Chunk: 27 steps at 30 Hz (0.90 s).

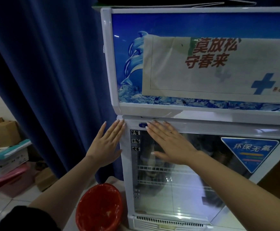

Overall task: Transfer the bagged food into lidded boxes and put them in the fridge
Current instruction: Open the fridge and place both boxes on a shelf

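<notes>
Both hands, left (106, 144) and right (170, 143), press flat against the fridge door (177, 189).

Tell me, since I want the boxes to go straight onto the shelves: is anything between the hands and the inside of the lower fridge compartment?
Yes. The lower glass fridge door appears shut, closing off the white wire shelves. The left hand lies flat along the door's left edge and the right hand flat on the glass. Neither holds a box; none is in view.

I have one camera, worn on the head. It looks forward and down, very close to the fridge (202, 124) door. Both arms reach in from the bottom of my view.
</notes>
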{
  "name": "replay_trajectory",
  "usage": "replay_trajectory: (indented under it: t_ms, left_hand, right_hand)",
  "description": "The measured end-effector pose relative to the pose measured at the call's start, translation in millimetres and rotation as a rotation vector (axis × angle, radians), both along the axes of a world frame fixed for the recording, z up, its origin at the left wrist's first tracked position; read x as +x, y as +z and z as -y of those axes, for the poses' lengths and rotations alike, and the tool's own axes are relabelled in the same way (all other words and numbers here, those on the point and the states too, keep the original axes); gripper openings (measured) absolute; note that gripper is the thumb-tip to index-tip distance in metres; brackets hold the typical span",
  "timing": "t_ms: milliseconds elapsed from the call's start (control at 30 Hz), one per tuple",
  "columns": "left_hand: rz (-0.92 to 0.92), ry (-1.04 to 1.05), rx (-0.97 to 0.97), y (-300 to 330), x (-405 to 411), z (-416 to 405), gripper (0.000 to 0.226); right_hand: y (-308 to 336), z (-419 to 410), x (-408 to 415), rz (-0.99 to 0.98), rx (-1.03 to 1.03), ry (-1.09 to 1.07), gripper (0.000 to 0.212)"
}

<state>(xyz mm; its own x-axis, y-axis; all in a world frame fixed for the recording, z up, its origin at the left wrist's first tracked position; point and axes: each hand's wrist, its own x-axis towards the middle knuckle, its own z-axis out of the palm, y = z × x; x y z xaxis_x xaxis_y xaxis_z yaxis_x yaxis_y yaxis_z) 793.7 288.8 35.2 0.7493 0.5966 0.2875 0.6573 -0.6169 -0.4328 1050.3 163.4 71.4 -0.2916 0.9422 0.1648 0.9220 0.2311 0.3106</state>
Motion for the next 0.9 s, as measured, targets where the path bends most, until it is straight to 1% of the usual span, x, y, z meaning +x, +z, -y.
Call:
replay_trajectory:
  t_ms: [233,400,500,633,733,900]
  left_hand:
    - [0.026,0.02,-0.022,10.0,1.8,18.9,0.09]
    - [0.191,0.118,-0.061,17.4,-4.6,45.7,0.083]
    - [0.209,0.172,-0.056,16.3,-21.4,64.0,0.079]
    - [0.155,0.292,-0.128,6.4,-64.8,85.6,0.078]
    - [0.178,0.394,-0.167,-0.2,-110.2,107.3,0.076]
    - [0.219,0.531,-0.225,-8.4,-197.4,153.0,0.074]
  right_hand:
    - [1.7,4.3,-7.6,-0.063,0.003,-0.001,0.083]
    - [-3.4,8.5,-20.4,-0.158,0.019,0.037,0.077]
    - [-10.6,8.1,-31.4,-0.206,0.0,0.105,0.076]
    - [-21.0,5.9,-61.8,-0.247,-0.041,0.203,0.074]
    - [-29.2,-0.2,-95.3,-0.272,-0.092,0.303,0.072]
    - [-46.9,-9.9,-169.5,-0.207,-0.193,0.459,0.071]
